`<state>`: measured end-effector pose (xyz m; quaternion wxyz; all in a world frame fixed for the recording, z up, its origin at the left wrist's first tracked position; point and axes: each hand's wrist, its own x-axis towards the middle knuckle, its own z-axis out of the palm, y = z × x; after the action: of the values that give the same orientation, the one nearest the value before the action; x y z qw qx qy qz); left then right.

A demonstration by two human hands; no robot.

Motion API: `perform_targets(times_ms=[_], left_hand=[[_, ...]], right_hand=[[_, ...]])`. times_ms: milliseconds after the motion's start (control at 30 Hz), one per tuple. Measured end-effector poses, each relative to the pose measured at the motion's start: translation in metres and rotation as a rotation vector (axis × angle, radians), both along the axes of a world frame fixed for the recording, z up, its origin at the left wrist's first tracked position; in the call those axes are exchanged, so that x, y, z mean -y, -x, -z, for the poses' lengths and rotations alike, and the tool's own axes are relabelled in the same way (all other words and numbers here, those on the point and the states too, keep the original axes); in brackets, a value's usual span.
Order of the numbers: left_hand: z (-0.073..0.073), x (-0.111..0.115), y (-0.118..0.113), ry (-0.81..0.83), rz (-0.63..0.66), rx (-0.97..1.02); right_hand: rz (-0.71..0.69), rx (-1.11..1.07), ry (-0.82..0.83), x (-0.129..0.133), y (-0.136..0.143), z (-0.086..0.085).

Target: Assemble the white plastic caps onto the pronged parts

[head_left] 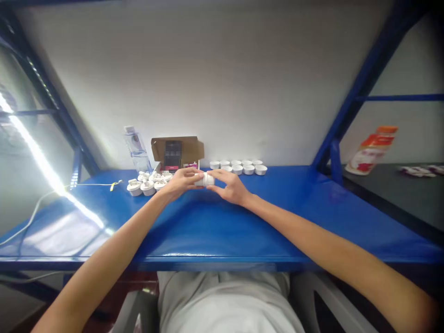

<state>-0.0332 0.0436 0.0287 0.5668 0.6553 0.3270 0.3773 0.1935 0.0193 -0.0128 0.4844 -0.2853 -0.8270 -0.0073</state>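
Above the blue table, both hands meet on a white round plastic piece point(204, 179), which lies sideways between them. My left hand point(183, 181) closes its fingers on the left end. From the other side, my right hand point(231, 186) grips the right end between thumb and fingers. Whether it is one part or two pressed together I cannot tell. Just left of my left hand stand several white round units point(147, 187) with small raised parts on top. To the right, behind my right hand, several white cups point(249, 169) stand in rows.
An open cardboard box point(192, 147) with a dark item inside stands against the wall. Beside it is a clear bottle point(138, 150). A white cable point(93, 185) runs along the left of the blue table point(222, 231). An orange-capped bottle point(371, 152) stands beyond the right frame.
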Motion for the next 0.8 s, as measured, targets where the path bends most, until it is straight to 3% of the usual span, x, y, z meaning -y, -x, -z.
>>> perform_targets(times_ms=[100, 267, 400, 567, 667, 800], left_hand=[[0.005, 0.001, -0.003, -0.074, -0.003, -0.014], [0.007, 0.003, -0.011, -0.282, -0.052, -0.054], [0.006, 0.009, -0.015, -0.438, -0.075, -0.142], [0.010, 0.018, -0.028, -0.623, -0.143, -0.245], [0.014, 0.023, -0.037, -0.758, -0.274, -0.260], [0.017, 0.030, -0.044, -0.887, -0.395, -0.330]], right_hand=[[-0.020, -0.126, 0.197, 0.002, 0.005, 0.001], [-0.115, -0.408, 0.674, 0.000, 0.012, -0.001], [-0.128, -0.489, 0.846, -0.003, 0.017, 0.001], [-0.013, -0.632, 0.875, -0.002, 0.027, 0.007], [0.117, -0.589, 0.736, 0.003, 0.032, 0.006], [0.161, -0.465, 0.486, 0.019, 0.037, 0.000]])
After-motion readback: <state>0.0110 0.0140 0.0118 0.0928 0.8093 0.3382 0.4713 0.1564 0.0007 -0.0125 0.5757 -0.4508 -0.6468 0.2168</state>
